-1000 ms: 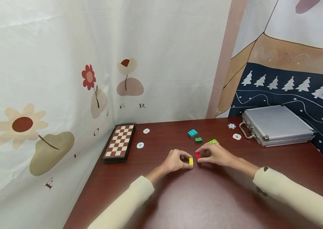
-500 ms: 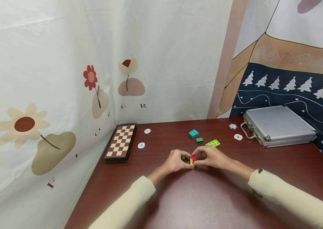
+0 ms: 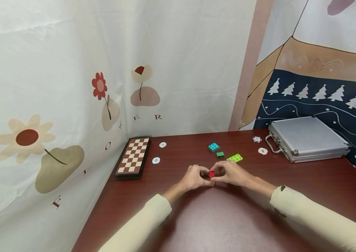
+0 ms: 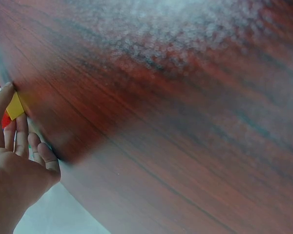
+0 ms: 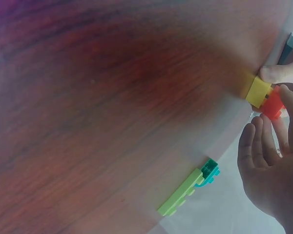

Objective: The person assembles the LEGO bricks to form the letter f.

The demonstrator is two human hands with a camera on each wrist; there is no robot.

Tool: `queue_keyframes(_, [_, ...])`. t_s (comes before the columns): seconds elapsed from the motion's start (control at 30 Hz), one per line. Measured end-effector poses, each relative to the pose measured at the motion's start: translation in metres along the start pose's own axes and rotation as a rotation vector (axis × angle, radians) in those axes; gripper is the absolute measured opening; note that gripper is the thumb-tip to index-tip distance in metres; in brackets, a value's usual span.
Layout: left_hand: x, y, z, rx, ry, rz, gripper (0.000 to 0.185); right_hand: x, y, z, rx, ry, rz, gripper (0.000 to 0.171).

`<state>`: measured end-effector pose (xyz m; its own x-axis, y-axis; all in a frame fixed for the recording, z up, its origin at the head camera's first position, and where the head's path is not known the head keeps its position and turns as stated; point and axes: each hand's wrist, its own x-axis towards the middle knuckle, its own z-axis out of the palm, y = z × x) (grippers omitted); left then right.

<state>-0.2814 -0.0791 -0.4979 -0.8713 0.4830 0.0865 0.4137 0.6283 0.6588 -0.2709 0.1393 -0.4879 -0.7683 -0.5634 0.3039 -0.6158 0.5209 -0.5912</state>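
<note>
My left hand (image 3: 193, 177) pinches a yellow toy brick (image 5: 257, 92) between thumb and fingers, low at the tabletop. Directly over it, a red toy brick (image 3: 211, 174) is pinched by my right hand (image 3: 231, 173). In the right wrist view the red brick (image 5: 272, 104) meets the yellow one's studded side, with studs partly showing between them; whether they are fully joined I cannot tell. From the head view the red brick and the fingers hide nearly all of the yellow brick. The left wrist view shows the yellow brick (image 4: 15, 107) in front of the red one.
Beyond the hands lie a lime brick (image 3: 235, 158), a small green brick (image 3: 220, 154) and a teal brick (image 3: 213, 147). A chessboard (image 3: 133, 155) is at the left edge, a silver case (image 3: 308, 136) at the right. Several poker chips (image 3: 156, 160) lie about.
My right hand has moved left with the red brick, from beside the yellow brick to on top of it. My left hand has stayed nearly still; the lime brick is now uncovered.
</note>
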Motion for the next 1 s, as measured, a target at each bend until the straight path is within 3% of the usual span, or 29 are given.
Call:
queue_keyframes(0.77, [-0.0009,-0.0023,-0.0006,0.068,-0.014,0.088,0.028,-0.0008,0.0086,0.0079,0.083,0.002,0.01,0.029])
queue_keyframes(1.0, [-0.0007,-0.0001,-0.0013,0.07,-0.016,0.078,0.03,-0.0007,0.0081,0.0067,0.067,-0.005,0.008,0.029])
